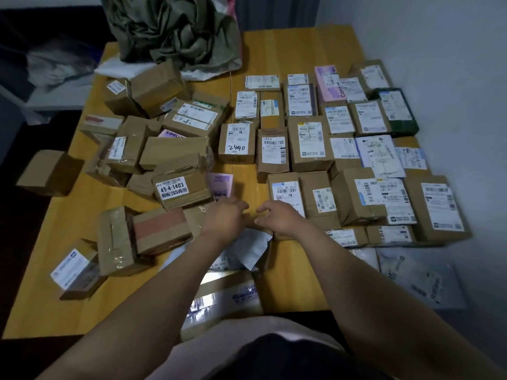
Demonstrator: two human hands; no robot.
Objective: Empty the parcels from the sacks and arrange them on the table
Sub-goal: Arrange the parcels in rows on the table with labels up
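Observation:
The yellow wooden table (296, 275) is covered with cardboard parcels. On the right they lie in neat rows with labels up, such as the box marked 2490 (237, 142). On the left they form a loose heap around the box marked 45-4-1403 (182, 189). A crumpled green sack (175, 31) sits at the table's far edge. My left hand (223, 218) and my right hand (277, 215) reach forward side by side at the table's middle, fingers loosely curled, close above a small brown parcel (251, 224) and a white mailer (248, 249). Neither hand plainly holds anything.
A large taped box (219, 297) lies at the near edge against my body. Grey plastic mailers (414, 275) lie near right. One brown box (49, 172) hangs past the table's left edge. A pale wall runs along the right, and dark floor lies to the left.

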